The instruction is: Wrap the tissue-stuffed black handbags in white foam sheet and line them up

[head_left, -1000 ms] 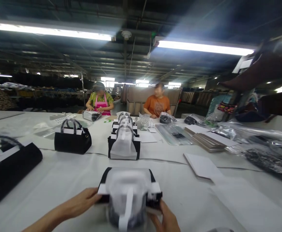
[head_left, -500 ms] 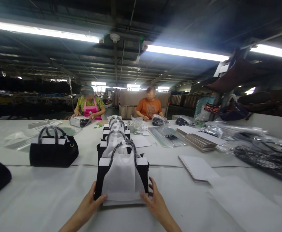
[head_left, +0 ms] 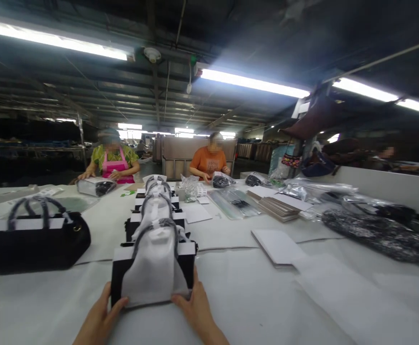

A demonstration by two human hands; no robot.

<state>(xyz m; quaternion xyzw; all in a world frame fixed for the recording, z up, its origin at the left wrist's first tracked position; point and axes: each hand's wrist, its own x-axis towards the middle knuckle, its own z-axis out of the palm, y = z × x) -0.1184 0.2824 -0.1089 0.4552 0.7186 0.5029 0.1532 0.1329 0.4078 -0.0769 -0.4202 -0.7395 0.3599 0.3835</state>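
Note:
My left hand (head_left: 100,314) and my right hand (head_left: 199,309) grip a black handbag (head_left: 117,275) by its two lower sides. Thumbs lie on the near face, and the other fingers wrap round the sides, partly hidden. White tissue-like sheet (head_left: 152,282) drapes over the bag's front and between its wrapped handles (head_left: 141,242). The bag stands upright on the white table (head_left: 238,306). Directly behind it is a row of similar black bags (head_left: 136,218) with white sheets over them.
To the left stands another black handbag (head_left: 39,247) with wrapped handles. On the right lie white boards (head_left: 279,247), a stack of cards (head_left: 277,209) and plastic-wrapped goods (head_left: 371,235). Two people, one in an orange shirt (head_left: 208,160), work across the table.
The view has turned right, so the table's contents appear farther left. Both hands remain on the front bag, and my right fingers now sit closer against its side.

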